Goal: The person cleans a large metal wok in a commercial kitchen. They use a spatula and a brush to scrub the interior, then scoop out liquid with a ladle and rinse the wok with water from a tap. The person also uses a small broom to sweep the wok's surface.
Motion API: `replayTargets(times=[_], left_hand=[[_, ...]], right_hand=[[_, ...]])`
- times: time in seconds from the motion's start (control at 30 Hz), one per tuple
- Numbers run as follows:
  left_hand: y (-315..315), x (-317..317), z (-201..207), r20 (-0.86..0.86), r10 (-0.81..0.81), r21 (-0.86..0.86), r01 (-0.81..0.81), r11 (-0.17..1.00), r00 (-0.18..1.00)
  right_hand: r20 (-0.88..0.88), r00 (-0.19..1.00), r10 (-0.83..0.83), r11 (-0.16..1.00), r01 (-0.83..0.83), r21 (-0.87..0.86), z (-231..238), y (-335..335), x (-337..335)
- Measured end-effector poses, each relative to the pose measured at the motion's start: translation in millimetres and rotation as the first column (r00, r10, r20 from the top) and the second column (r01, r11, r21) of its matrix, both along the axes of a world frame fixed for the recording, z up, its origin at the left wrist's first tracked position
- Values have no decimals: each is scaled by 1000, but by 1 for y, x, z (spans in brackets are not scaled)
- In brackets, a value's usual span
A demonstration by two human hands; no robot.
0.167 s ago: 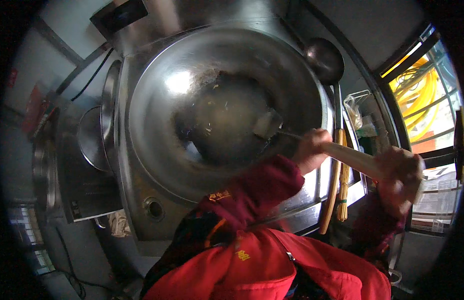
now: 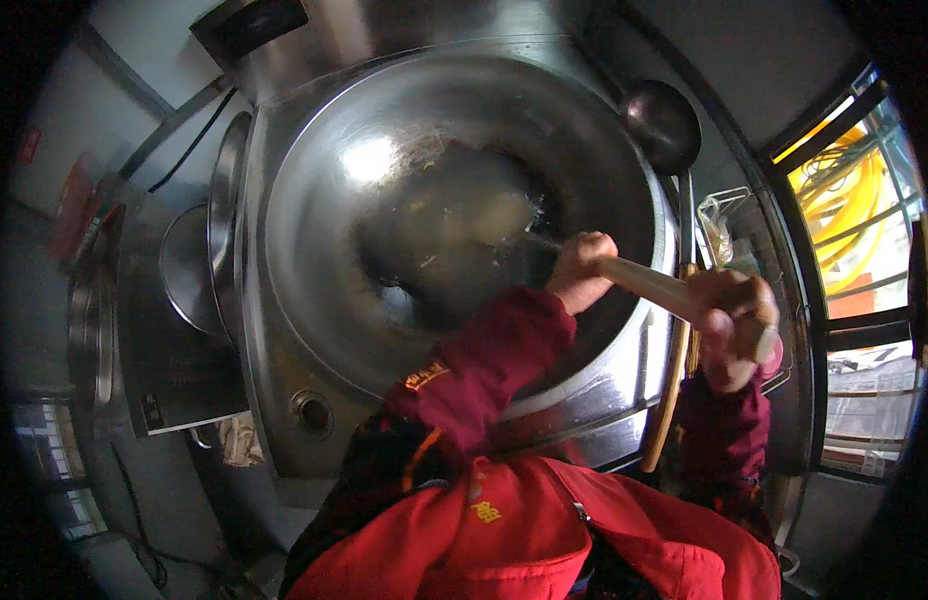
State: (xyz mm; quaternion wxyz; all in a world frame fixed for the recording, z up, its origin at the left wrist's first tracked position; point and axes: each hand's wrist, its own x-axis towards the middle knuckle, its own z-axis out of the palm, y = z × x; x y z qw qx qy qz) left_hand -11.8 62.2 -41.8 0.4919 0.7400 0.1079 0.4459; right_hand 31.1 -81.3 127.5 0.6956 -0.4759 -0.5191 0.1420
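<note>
Both of my hands grip a long wooden-handled wok spatula (image 2: 646, 287) slanting down into a big round metal wok (image 2: 319, 210). My left hand (image 2: 583, 272) is closed around the lower part of the handle, over the wok's right side. Near the handle's top end, beyond the right rim, my right hand (image 2: 734, 322) is wrapped round it. Cloudy liquid (image 2: 434, 225) with small pale scraps lies in the wok's bottom. The spatula's blade is in or at this liquid and hard to make out.
A dark ladle (image 2: 664, 125) with a wooden handle rests along the right side of the stove. A wire rack (image 2: 729, 215) stands by the barred window (image 2: 854, 220). Metal lids (image 2: 224, 210) lean at the left, above a crumpled cloth (image 2: 241, 440).
My hands and the spatula have moved left, the right hand most. The blade, plain to see before, has slid farther into the liquid and now barely shows. The view has shifted slightly.
</note>
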Motion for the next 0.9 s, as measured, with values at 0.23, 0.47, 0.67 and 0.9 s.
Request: replayTargets(times=[0.23, 0.47, 0.67, 0.9], left_hand=[[74, -33, -33, -84, 65, 219, -45, 975, 994], [101, -62, -35, -139, -2, 289, 43, 956, 990], [69, -59, 8, -35, 94, 414, -71, 908, 995], [-33, -40, 98, -222, -146, 65, 164, 984, 964]], right_hand=[[183, 977, 106, 990, -121, 72, -55, 52, -27], [231, 969, 86, 993, -102, 55, -69, 63, -51], [170, 981, -96, 964, 134, -228, -12, 19, -32], [-41, 999, -13, 1000, 14, 24, 95, -44, 69]])
